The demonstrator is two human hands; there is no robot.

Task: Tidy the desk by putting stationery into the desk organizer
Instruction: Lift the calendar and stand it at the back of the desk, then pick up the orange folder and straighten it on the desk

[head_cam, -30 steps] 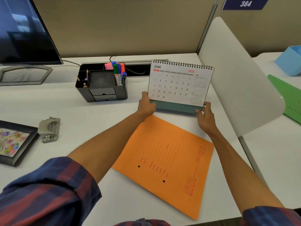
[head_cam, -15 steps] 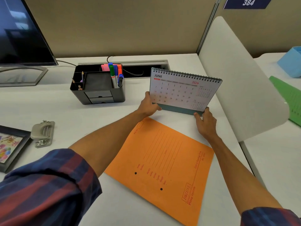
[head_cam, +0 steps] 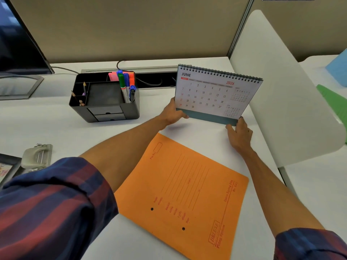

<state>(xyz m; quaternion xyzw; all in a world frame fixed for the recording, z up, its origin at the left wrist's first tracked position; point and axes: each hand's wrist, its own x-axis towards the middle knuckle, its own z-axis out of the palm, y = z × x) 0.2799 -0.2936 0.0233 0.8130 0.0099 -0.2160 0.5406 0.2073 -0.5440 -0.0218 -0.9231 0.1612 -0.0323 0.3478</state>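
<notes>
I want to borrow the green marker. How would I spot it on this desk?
Find the black desk organizer left of the calendar. Its right compartment holds upright markers. The green marker is the only green-capped one, beside blue ones.

The desk calendar, right of centre, reads "JUNE" and "2026" over dates 1 to 30, with small "MAY" and "JUL" grids; the orange file, lower centre, bears red print, only "File No" legible

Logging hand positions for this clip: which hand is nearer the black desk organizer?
Left. The left hand grips the calendar's lower-left corner, just right of the black desk organizer; the right hand holds the far corner.
</notes>
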